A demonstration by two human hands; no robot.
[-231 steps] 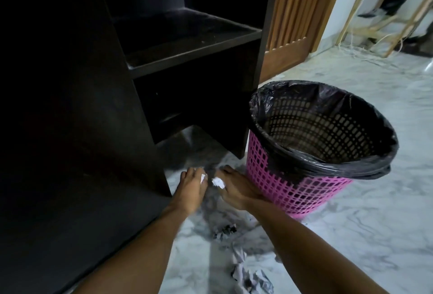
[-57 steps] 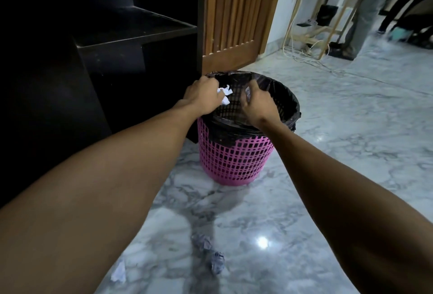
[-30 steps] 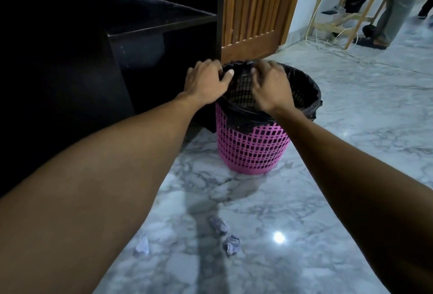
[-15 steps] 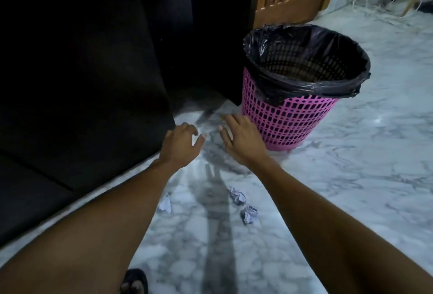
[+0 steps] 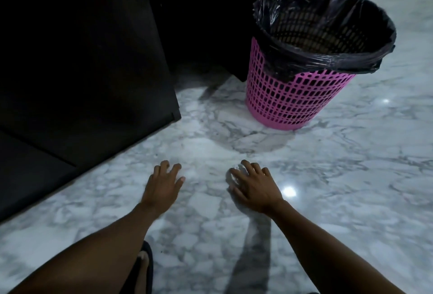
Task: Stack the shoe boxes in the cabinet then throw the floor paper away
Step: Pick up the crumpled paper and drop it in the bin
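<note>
Nearest the viewer, at the bottom edge, a dark sandal [image 5: 146, 263] shows between the two forearms. Beyond it both hands reach down to the marble floor [image 5: 339, 200]. The left hand [image 5: 162, 186] is low over the floor with fingers spread and lightly bent. Nothing shows in it, though anything beneath the palm is hidden. The right hand [image 5: 254, 188] has its fingers splayed over a pale crumpled paper [image 5: 236, 170] that peeks out by the fingertips, touched but not yet closed upon. Farther left stands the dark cabinet [image 5: 89, 64], too dim to show any shoe boxes. Far right, just beside the cabinet's corner, stands the pink bin [image 5: 290, 99] with its black liner [image 5: 328, 59]. The step in hand looks like the paper pick-up. Next, the right fingers need to gather the wad into a firm pinch, then lift and carry it over the bin's rim before letting go.
</note>
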